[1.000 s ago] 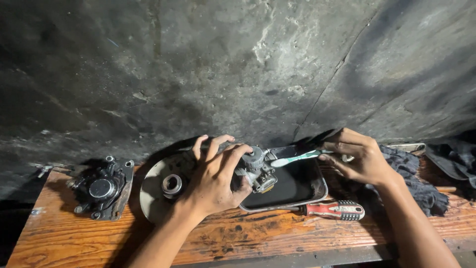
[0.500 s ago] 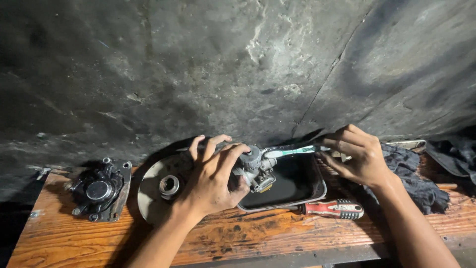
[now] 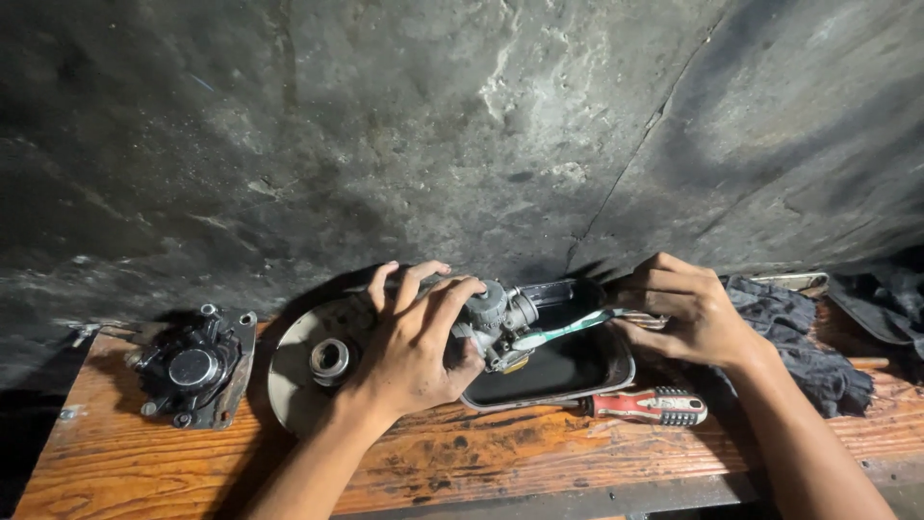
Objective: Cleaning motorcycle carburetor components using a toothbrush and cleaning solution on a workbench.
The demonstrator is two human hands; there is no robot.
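Observation:
My left hand (image 3: 416, 342) grips a small grey metal carburettor (image 3: 499, 320) and holds it over the left end of a dark rectangular tray (image 3: 616, 366) of black liquid. My right hand (image 3: 685, 313) holds a green and white toothbrush (image 3: 568, 330) by its handle. The brush head touches the carburettor's right side. Both hands hover just above a worn wooden bench (image 3: 481, 462).
A round metal disc with a hub (image 3: 294, 371) lies under my left wrist. A black metal engine part (image 3: 192, 366) sits at the bench's left end. A red-handled screwdriver (image 3: 647, 406) lies in front of the tray. Dark rags (image 3: 808, 337) pile at right, a rough grey wall (image 3: 462, 135) behind.
The view has shifted slightly. My right hand has drawn the toothbrush a little along the carburettor. My left hand keeps the same grip.

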